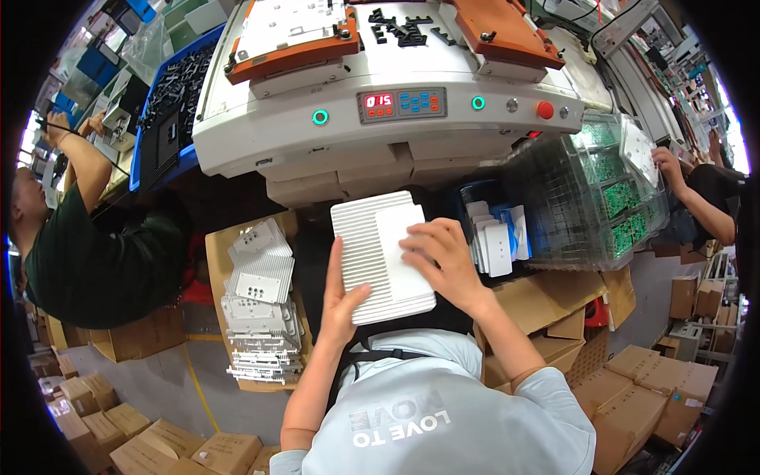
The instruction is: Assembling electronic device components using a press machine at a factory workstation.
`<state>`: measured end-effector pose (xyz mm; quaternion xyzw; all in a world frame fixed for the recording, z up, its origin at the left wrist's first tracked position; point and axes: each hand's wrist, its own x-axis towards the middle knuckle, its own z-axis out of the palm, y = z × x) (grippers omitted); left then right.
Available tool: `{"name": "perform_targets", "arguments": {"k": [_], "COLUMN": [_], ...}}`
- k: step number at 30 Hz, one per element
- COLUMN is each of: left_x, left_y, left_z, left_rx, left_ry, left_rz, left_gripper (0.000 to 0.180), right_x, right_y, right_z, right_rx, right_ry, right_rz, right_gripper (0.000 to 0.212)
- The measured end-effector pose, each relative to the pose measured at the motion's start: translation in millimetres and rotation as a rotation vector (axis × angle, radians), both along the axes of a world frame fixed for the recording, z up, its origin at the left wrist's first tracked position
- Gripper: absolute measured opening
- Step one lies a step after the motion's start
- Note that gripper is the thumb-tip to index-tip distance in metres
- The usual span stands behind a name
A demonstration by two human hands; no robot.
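A white ribbed metal panel (360, 237), like a heat sink, is tilted over my lap. My left hand (342, 305) grips it by the left and lower side, thumb across the ribs. Over its right part lies a smooth white rectangle (396, 273); whether this is a separate plate or part of the panel I cannot tell. My right hand (442, 257) touches that smooth face with fingers apart, slightly blurred. To the left, a stack of similar white panels (265, 289) with small holes stands on cardboard. White plates (495, 241) sit in a blue bin at right.
Ahead is a white machine (297, 119) with a lit control panel (402, 104), orange fixtures (507, 32) and black parts (400, 30). A blue tray (142, 150) holds black pieces. Clear trays (586, 198) hold green circuit boards. Co-workers (95, 253) sit either side; cartons (633, 396) stand behind.
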<state>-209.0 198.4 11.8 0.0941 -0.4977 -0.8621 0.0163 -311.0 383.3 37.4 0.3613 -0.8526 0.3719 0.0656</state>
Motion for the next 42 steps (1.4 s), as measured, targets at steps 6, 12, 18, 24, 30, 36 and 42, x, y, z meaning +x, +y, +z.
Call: {"name": "perform_targets", "arguments": {"k": [6,12,18,24,30,36,42], "left_x": [-5.1,-4.6,-6.8,9.7,30.5,43.5,42.1], "left_y": [-21.1,-24.3,-21.2,-45.4,-55.0,-63.7,-68.5], "left_z": [8.4,-4.2,35.9,22.9,14.2,8.2,3.7], "left_rx": [0.533,1.074,1.049,0.675,0.612,0.547,0.626], "left_ry": [-0.134,-0.225,0.066,0.012,-0.018,-0.046,-0.047], "left_rz": [-0.135,-0.137,-0.266,-0.079,0.065,0.172,0.219], "left_gripper": [0.082,0.060,0.067,0.056,0.052,0.051,0.053], "right_x": [-16.6,-14.3,-53.3,-169.4,-312.8,-354.3,-378.2], "right_y": [29.3,23.5,51.8,94.5,121.1,83.6,92.6], "right_z": [60.4,57.6,110.2,208.3,218.1,189.9,171.9], "right_rx": [0.119,-0.085,-0.473,-0.626,-0.431,-0.293,0.024], "right_ry": [0.067,0.148,-0.647,-0.150,-0.063,-0.353,-0.417], "right_rz": [0.454,0.383,-0.120,-0.361,-0.463,-0.581,-0.553], "right_gripper": [0.040,0.026,0.018,0.032,0.036,0.037,0.042]}}
